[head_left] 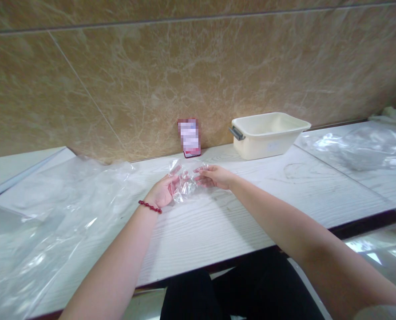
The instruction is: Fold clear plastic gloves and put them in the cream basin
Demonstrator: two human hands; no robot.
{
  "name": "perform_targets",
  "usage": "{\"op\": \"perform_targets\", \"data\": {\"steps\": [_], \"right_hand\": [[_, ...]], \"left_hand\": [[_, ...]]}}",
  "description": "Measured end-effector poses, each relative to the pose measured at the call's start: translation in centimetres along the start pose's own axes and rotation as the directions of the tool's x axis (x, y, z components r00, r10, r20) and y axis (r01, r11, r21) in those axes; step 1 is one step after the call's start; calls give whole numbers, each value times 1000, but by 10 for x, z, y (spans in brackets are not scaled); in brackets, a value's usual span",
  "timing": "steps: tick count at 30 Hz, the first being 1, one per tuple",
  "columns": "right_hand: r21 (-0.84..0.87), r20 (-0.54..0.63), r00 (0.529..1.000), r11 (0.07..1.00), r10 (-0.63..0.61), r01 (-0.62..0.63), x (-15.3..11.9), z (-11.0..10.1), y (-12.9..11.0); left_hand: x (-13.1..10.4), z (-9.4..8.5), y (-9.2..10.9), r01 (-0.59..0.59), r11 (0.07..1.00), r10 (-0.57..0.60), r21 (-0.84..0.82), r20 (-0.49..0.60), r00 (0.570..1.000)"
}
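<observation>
A crumpled piece of clear plastic, like a thin bag point(187, 186), is between my two hands just above the white wood-grain table point(198, 240). My left hand point(164, 190), with a dark red bead bracelet point(150, 206) at the wrist, grips its left side, palm turned up and fingers partly behind the film. From the right, my right hand point(215, 177) closes its fingers on the other side of the plastic. The fingertips show only blurrily through the shiny film. Whether anything lies inside the plastic I cannot make out.
A phone point(190, 138) with a blurred screen leans against the brown marble wall point(171, 75). Right of it stands a cream plastic tub point(264, 146) with a grey handle. Clear plastic sheeting point(71, 209) spreads over the left side; more clear plastic point(367, 144) lies at right.
</observation>
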State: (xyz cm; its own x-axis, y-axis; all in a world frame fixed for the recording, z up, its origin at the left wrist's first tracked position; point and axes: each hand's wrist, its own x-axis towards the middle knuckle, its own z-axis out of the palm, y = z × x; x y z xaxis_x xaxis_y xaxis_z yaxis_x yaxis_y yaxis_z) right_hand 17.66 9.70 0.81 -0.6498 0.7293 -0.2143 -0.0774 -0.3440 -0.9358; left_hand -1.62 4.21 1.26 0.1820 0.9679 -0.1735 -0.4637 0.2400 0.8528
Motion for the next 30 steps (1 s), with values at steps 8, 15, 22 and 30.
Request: {"op": "perform_targets", "data": {"steps": [8,15,22,30], "right_hand": [[18,14,996,996,-90,90,0,0,-1],[47,-77,991,993,-105,109,6,0,1],[55,-45,979,978,-199,202,0,3,-2],[15,-130,974,982,-186,189,-4,9,-7]], "left_hand": [[-4,7,-1,-37,999,38,39,-14,999],[0,3,-6,-87,993,93,82,-81,992],[-2,1,-4,-126,989,127,76,-19,992],[-4,8,2,142,987,-139,-74,39,990]]}}
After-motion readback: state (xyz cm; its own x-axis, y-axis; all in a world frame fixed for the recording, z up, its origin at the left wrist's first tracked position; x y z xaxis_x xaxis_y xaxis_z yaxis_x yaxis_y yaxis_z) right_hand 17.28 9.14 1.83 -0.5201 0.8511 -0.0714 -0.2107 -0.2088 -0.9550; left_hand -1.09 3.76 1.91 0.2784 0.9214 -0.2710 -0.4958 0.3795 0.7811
